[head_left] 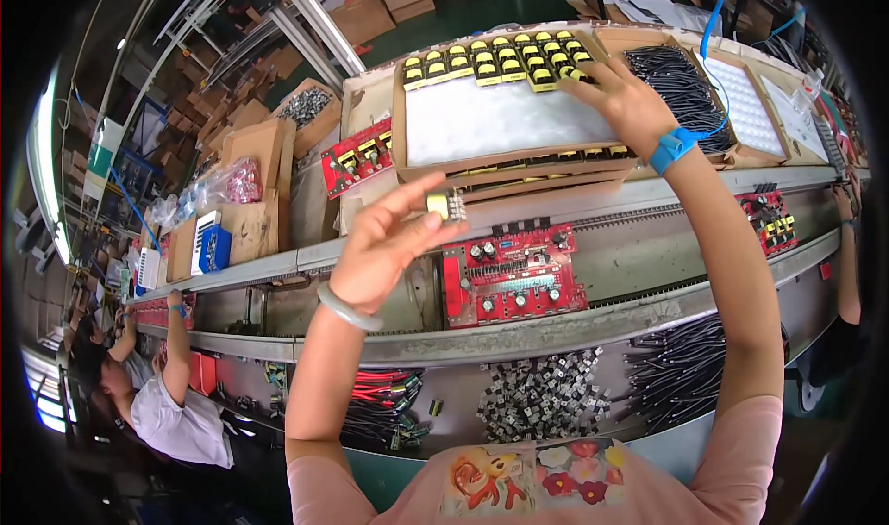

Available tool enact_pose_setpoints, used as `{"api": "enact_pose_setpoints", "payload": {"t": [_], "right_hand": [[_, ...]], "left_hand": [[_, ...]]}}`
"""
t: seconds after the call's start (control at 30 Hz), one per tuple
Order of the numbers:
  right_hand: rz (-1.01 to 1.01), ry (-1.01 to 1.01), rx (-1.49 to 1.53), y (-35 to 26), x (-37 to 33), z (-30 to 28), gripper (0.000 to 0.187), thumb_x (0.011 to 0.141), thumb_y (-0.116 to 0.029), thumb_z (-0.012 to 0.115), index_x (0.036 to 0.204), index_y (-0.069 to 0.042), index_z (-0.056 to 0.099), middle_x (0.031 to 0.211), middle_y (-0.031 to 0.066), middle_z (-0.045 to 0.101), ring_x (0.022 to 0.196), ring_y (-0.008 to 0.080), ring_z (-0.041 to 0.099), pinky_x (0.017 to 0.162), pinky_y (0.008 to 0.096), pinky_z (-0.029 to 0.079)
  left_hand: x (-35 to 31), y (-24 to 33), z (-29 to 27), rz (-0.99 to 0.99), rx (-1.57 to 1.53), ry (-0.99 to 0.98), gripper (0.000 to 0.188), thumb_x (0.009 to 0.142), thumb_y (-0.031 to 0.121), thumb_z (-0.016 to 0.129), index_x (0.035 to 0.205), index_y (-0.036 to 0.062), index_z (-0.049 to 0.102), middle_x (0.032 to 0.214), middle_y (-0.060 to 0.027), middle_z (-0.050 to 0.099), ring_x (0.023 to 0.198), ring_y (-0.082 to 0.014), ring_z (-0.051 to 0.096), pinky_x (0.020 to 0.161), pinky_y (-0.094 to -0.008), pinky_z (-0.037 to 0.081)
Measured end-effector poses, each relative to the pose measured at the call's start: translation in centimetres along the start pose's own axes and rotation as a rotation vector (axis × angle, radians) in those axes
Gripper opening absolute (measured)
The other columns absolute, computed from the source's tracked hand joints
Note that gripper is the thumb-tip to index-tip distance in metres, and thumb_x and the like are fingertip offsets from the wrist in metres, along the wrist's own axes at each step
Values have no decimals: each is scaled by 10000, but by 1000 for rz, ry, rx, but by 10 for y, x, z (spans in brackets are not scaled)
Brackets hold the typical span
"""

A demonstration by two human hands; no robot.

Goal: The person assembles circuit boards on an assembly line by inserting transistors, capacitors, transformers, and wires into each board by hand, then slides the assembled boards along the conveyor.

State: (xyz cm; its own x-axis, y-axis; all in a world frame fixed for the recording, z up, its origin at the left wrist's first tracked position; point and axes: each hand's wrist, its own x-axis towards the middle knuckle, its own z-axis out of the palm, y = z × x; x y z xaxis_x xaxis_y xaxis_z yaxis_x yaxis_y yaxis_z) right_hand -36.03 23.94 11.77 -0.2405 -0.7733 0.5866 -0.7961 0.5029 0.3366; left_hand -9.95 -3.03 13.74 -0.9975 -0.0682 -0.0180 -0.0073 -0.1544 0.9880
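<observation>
1. Foreground: on the desk (456, 377), nearer the body than both hands, a heap of small grey metal parts (537, 395) lies between the forearms; black leads (676, 368) spread beside the right forearm, red and black leads (380, 391) beside the left.
2. Conveyor (528, 342): a red circuit board (519, 280) lies to the right of the left hand (375, 252) and nearer the body.
3. The left hand, raised, pinches a yellow-and-black component (437, 206), slightly blurred, between thumb and fingers; a pale bangle (350, 310) encircles the wrist.
4. The right hand (622, 104), farther out and wearing a blue wristband (673, 150), bends its fingers over the rows of like components (507, 62); whether it grips one cannot be told.
5. These rows occupy the far part of a white tray (500, 122), left of the right hand.
6. Just right of that hand, black cables (676, 85) fill a carton; well beyond the left hand stand stacked cartons (218, 90).
</observation>
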Motion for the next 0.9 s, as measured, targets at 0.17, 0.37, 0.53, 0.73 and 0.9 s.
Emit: {"api": "enact_pose_setpoints", "payload": {"t": [0.17,0.37,0.53,0.73,0.9], "right_hand": [[426,394,695,-7,4,-5,479,898,72,617,1347,-94,613,1199,90,684,1081,273,654,943,361,536],[1119,875,2327,-26,-18,-47,349,1036,-100,536,1336,71,485,1399,250,515,1075,300,620,932,390,582],[1040,452,2796,-55,-55,-56,419,1092,-200,440,1420,61,445,1466,259,482,948,246,639,678,292,582],[1228,298,2430,-101,-71,-63,379,1081,-211,472,1399,-4,492,1406,232,558,942,169,668,589,239,544],[1204,116,2235,-117,-74,-63,406,1015,-169,589,1372,9,516,1227,168,648,914,161,684,544,242,538]], "left_hand": [[-34,-54,-2,-128,374,-19,470,973,-7,625,1427,-17,507,1286,-138,622,1042,-198,683,925,-344,563],[-35,-82,11,305,1014,-57,426,841,-45,683,1262,15,651,1099,-137,649,993,-340,655,851,-397,529],[-39,-89,10,372,1233,-122,406,805,8,723,1207,33,673,1124,-114,640,989,-326,623,853,-417,450],[-38,-92,12,377,1317,-152,403,789,5,710,1189,-2,659,1098,-114,622,1024,-303,597,884,-424,432],[-34,-88,14,370,1356,-191,380,788,-11,681,1167,7,670,1066,-108,629,1012,-275,599,897,-405,415]]}}
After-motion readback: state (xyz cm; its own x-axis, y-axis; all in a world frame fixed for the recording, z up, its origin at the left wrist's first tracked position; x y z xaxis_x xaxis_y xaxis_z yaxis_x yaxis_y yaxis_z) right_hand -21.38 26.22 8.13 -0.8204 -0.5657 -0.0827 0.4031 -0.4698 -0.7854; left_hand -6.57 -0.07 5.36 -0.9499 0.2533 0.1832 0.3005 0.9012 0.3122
